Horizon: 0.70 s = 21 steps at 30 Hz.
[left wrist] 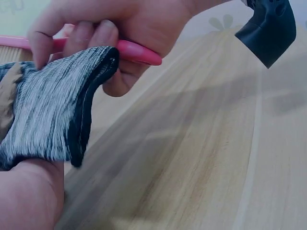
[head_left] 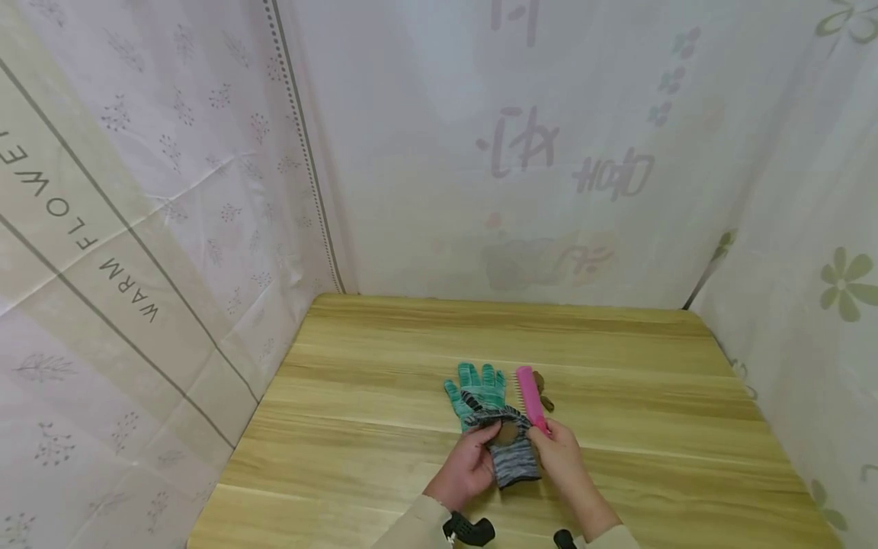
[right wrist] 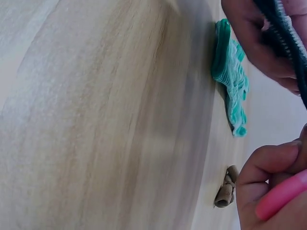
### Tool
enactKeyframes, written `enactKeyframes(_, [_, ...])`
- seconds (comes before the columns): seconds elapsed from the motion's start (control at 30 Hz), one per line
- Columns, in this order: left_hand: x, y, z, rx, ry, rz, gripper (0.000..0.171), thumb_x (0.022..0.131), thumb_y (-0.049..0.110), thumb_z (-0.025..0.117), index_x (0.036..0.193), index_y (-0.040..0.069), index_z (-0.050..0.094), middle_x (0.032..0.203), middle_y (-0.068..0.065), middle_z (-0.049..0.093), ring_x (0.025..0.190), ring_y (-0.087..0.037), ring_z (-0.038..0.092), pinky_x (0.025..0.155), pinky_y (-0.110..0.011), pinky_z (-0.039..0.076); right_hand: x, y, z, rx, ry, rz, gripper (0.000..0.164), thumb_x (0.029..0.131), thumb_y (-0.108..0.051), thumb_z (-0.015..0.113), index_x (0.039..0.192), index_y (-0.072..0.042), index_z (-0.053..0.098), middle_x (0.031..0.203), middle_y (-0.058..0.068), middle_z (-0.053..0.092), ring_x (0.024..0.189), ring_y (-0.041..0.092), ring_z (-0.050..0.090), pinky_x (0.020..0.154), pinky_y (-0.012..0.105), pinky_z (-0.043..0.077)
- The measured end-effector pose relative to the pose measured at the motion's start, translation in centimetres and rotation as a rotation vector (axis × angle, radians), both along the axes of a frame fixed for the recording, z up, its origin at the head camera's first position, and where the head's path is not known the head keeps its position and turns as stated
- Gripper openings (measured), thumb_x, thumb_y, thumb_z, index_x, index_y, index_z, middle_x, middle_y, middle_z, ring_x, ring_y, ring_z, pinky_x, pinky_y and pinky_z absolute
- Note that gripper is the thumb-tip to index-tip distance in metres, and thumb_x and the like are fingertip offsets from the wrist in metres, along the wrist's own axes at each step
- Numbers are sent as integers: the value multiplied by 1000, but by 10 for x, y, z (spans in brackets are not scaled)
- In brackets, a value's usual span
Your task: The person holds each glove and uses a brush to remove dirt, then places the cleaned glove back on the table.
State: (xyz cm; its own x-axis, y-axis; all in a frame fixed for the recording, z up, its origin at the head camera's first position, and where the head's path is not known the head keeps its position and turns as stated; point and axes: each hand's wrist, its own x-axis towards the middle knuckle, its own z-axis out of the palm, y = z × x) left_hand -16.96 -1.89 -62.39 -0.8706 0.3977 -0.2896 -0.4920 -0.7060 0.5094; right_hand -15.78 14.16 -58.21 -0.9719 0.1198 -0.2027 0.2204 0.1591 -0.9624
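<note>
My left hand (head_left: pixel 472 465) holds a grey-and-black knitted glove (head_left: pixel 517 461) from its left side, thumb on top. A brown patch (head_left: pixel 506 433) lies on the glove's upper face, and it shows in part at the edge of the left wrist view. My right hand (head_left: pixel 559 454) grips the handle of a pink brush (head_left: pixel 530 393) with a row of pale bristles along one side. Its fingers also meet the cuff's edge in the left wrist view. Just beyond the grey glove, a green knitted glove (head_left: pixel 483 385) lies on the table, partly covered by it.
Small brown curled pieces (right wrist: pixel 224 194) lie on the wooden table (head_left: pixel 357 396), right beside the brush in the head view. Printed curtains (head_left: pixel 425 191) hang behind the table and along both sides.
</note>
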Motion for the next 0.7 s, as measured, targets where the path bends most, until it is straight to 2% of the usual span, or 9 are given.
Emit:
enactKeyframes(0.1, [0,-2,0,9,19,12,22,103,9,55,123,5,47,110,0,68,107,-13,67,96,-30,54,0,3,0,18,-2,-7,23,93,-4,56,74,-9,45,57,-8,35,49,6,32,46,22,30])
enactKeyframes(0.3, [1,-7,4,22,17,-78,41,103,3,53,141,2,37,125,-5,63,120,-18,63,107,-36,50,-1,7,-1,79,5,-1,23,92,-6,59,73,-9,46,61,-6,40,56,8,40,53,23,37])
enactKeyframes(0.43, [2,-11,7,-5,60,-117,36,104,4,50,139,1,40,128,-8,61,120,-19,63,105,-37,50,-2,8,-2,101,-5,5,21,92,-6,60,73,-8,50,61,-6,43,57,9,43,54,24,39])
enactKeyframes(0.57, [2,-12,8,-24,84,-125,27,107,10,47,133,2,45,126,-7,63,120,-18,63,102,-34,52,-2,9,-3,100,-12,13,19,92,-6,60,74,-6,52,61,-6,43,56,9,42,54,24,38])
enactKeyframes(0.7, [1,-12,9,-13,39,-90,27,106,13,48,131,3,45,121,-6,66,118,-17,65,102,-32,52,-2,8,-3,94,1,26,23,92,-6,59,73,-8,48,59,-7,39,53,7,38,50,23,35])
